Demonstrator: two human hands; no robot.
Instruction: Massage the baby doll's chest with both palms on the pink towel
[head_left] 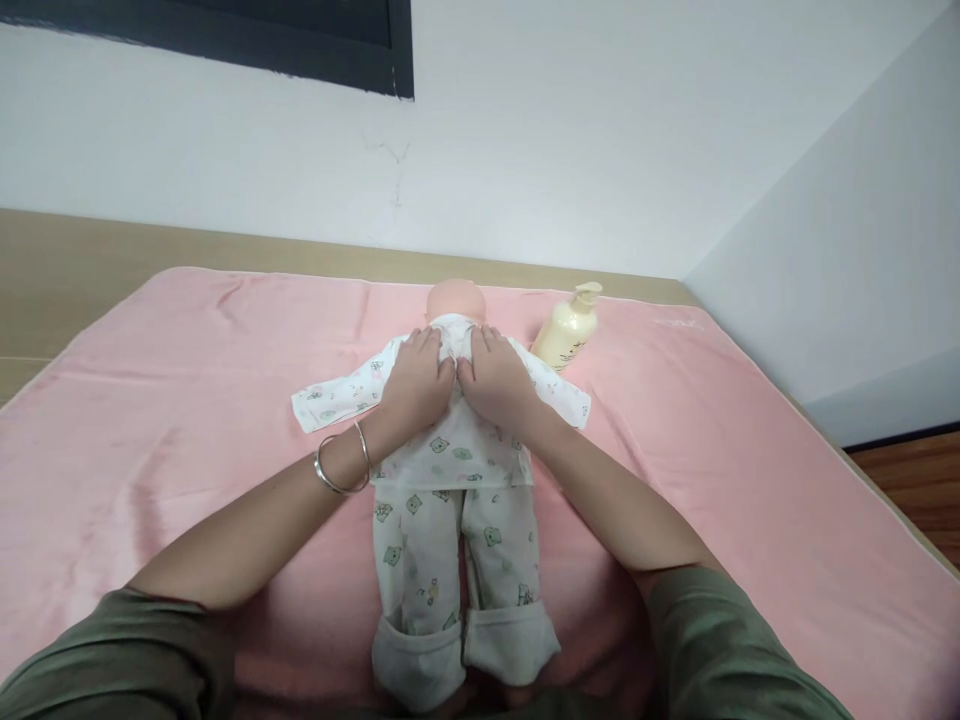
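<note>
A doll (pixel 456 300) lies on a pink blanket (pixel 225 420), its head toward the wall. It wears a white patterned top (pixel 465 460) with both sleeves spread sideways and matching trousers (pixel 420 560) with rolled cuffs. My left hand (pixel 420 378) rests on the left side of the upper chest, fingers bent against the cloth. On the right side, my right hand (pixel 495 375) lies in the same way. Both thumbs nearly meet at the middle of the chest, on the cloth. Whether the fingertips pinch the fabric is hard to make out.
A cream pump bottle (pixel 568 328) leans on the blanket to the right of the doll's head. Beyond the blanket runs a wooden edge (pixel 315 258), then a white wall (pixel 540 150) with a dark frame (pixel 300 40) at upper left.
</note>
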